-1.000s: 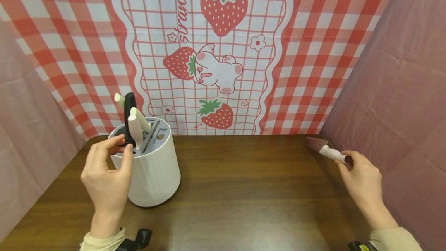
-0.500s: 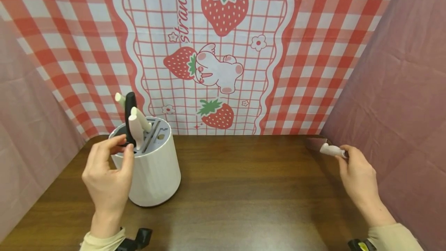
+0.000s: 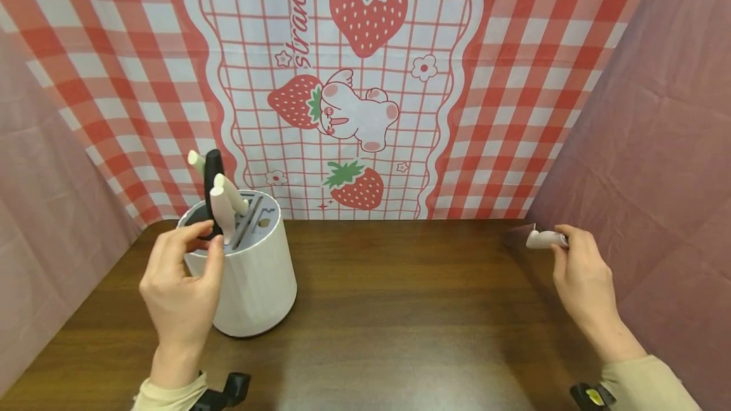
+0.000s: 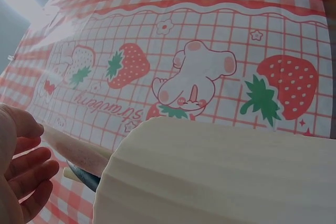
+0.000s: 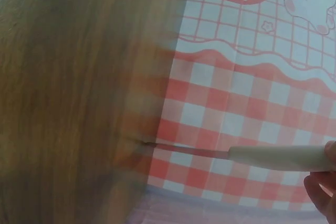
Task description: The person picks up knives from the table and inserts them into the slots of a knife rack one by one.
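On the right, my right hand [image 3: 585, 278] pinches the butt of a white-handled knife [image 3: 545, 240]. Its blade [image 5: 197, 151] points away from the hand towards the tabletop; I cannot tell whether the tip touches. At the left stands a round white knife block [image 3: 257, 290]. A pale pink handle [image 3: 223, 208], a black handle [image 3: 214, 176] and pale green handles stick up from its grey slotted top. My left hand [image 3: 181, 284] hovers at the block's near left rim, thumb and fingers apart and loosely bent, close by the pink handle [image 4: 79, 150]. Nothing shows in its grasp.
The brown wooden table [image 3: 388, 322] runs between the hands. Behind it hangs a red-and-white strawberry cloth [image 3: 365, 106]. Pink drapes close off the right side [image 3: 657, 176] and the left side [image 3: 51, 195].
My right hand has moved slightly forward and left, and the knife handle has swung closer to level across the head view. The left hand has shifted slightly right beside the block.
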A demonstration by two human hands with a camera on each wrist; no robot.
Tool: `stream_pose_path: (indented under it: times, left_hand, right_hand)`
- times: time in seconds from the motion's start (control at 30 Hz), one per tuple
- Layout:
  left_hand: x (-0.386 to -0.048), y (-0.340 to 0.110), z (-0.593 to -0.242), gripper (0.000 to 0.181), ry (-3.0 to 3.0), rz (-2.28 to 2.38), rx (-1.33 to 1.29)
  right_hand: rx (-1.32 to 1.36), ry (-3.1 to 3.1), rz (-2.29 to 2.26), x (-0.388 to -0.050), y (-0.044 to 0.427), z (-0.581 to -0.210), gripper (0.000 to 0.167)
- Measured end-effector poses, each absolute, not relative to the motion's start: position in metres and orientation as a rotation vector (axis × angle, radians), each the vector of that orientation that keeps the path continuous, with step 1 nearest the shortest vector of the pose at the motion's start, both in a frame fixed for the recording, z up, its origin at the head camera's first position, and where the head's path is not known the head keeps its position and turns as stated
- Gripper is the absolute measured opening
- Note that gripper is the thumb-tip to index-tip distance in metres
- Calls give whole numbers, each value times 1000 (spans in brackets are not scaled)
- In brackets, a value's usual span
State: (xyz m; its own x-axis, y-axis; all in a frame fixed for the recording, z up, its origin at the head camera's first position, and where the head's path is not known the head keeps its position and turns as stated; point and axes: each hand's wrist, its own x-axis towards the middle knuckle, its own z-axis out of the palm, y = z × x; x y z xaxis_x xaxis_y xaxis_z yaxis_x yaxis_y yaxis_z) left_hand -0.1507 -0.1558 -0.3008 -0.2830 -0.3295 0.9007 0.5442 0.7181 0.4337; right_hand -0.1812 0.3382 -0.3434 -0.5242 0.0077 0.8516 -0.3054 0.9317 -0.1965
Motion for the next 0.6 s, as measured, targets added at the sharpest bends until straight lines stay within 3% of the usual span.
stream_pose_path:
  times: [0.6]
  left_hand:
    - [-145,-145,-293,18,-1637,-862,-204]
  right_hand:
    - [256,-1975,370,-184,330,-329,37]
